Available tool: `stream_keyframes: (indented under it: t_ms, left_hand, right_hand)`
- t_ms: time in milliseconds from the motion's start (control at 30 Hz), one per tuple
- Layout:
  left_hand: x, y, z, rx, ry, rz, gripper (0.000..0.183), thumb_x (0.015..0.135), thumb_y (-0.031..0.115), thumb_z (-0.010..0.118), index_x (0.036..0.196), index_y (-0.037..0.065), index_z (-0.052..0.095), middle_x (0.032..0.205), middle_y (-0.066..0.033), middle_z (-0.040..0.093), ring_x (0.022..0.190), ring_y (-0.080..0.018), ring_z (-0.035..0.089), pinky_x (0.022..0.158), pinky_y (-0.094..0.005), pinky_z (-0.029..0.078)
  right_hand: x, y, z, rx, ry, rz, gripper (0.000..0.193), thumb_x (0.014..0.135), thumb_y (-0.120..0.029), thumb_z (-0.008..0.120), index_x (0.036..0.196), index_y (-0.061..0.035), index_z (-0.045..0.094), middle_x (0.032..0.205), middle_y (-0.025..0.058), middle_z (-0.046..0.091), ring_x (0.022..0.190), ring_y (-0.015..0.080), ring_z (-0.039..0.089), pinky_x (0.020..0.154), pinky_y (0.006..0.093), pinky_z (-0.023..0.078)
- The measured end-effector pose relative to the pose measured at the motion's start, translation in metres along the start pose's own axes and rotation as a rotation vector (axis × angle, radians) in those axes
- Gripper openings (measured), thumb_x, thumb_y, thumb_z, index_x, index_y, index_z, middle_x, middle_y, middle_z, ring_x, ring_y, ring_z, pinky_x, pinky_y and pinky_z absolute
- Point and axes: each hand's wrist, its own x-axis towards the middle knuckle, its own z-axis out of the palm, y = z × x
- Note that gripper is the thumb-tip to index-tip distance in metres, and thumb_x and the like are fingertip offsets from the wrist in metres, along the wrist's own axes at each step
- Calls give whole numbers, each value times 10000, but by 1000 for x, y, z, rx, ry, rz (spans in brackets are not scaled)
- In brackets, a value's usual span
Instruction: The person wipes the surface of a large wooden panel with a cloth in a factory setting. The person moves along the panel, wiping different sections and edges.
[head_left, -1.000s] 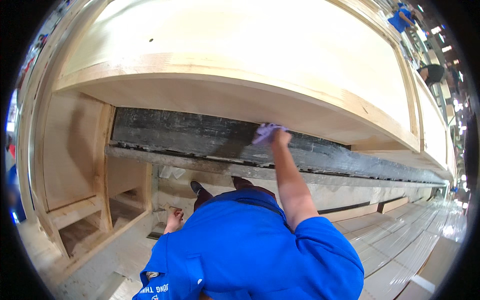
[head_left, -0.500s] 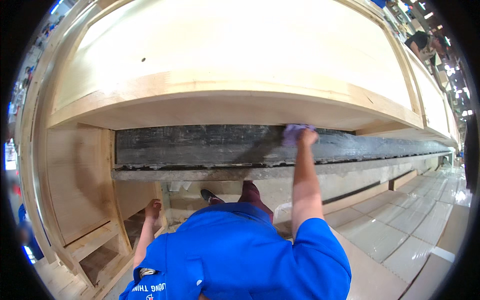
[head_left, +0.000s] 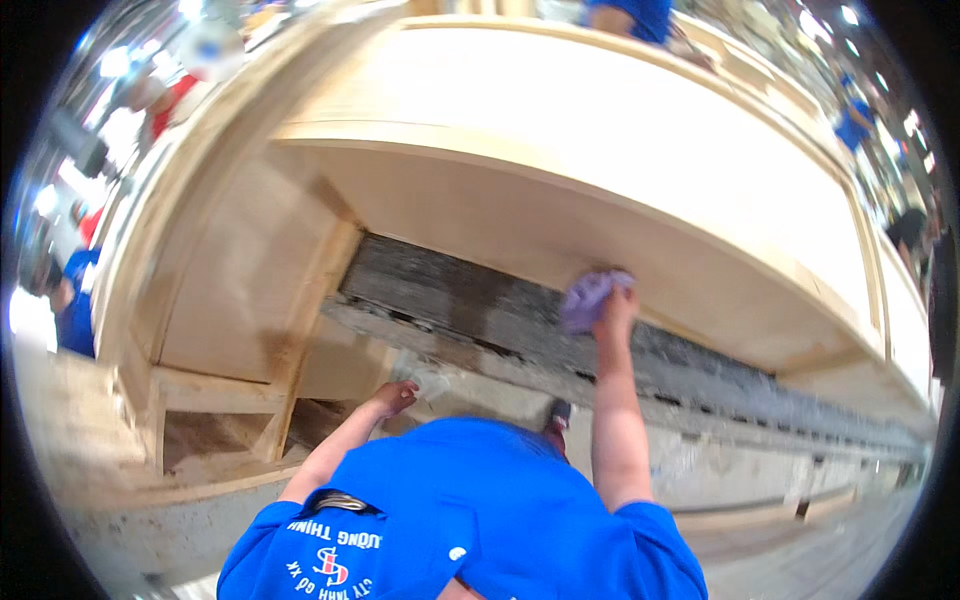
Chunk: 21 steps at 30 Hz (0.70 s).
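My right hand (head_left: 618, 308) grips a crumpled purple cloth (head_left: 583, 302), held up against the pale wooden panel (head_left: 500, 215) on the underside of a large wooden cabinet frame. Below the cloth runs a dark, scuffed beam (head_left: 480, 305). My left hand (head_left: 393, 397) hangs free near the cabinet's left upright, its fingers loosely bent and apart, with nothing in it. The palm side of the right hand is hidden by the cloth.
A wooden side panel with an upright (head_left: 305, 330) closes the left end. A lower open wooden frame (head_left: 215, 400) stands beneath it. One foot (head_left: 560, 412) shows on the concrete floor. People in blue shirts (head_left: 635, 15) are beyond the cabinet and at the left.
The view has turned, so the cabinet now slants down to the right. The cloth has gone from over the dark beam to the wooden panel's surface. My left hand has swung inward.
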Motion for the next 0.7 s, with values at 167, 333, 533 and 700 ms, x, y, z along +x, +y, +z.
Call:
stream_keyframes:
  t_ms: [167,333,533,700]
  left_hand:
    - [-67,-74,-15,-306,360,-170,260,777,195,574,1008,78,580,881,-115,634,781,-279,606,707,-361,472]
    - [-116,-112,-4,-289,367,-255,315,715,184,561,982,24,610,941,-153,632,851,-274,610,738,-346,482]
    - [-144,-118,35,-611,358,-260,342,744,197,576,1045,35,601,963,-133,638,871,-250,611,754,-329,482]
    - [-147,-107,41,-766,567,-349,317,811,218,580,1088,66,579,955,-110,642,879,-243,607,762,-346,477]
  right_hand:
    - [-68,-84,45,83,206,-681,277,827,-81,480,1087,-9,416,1047,107,490,912,199,485,808,345,418]
    - [-77,-81,133,-9,330,-978,307,793,-45,499,1054,81,399,991,148,485,903,214,478,801,344,404]
    - [-169,11,294,-451,-384,-1071,262,719,46,550,979,5,547,1006,141,547,922,274,542,817,350,427]
    - [-215,37,374,-711,-933,-1549,304,685,-7,590,973,-106,593,1010,112,543,902,288,531,738,364,470]
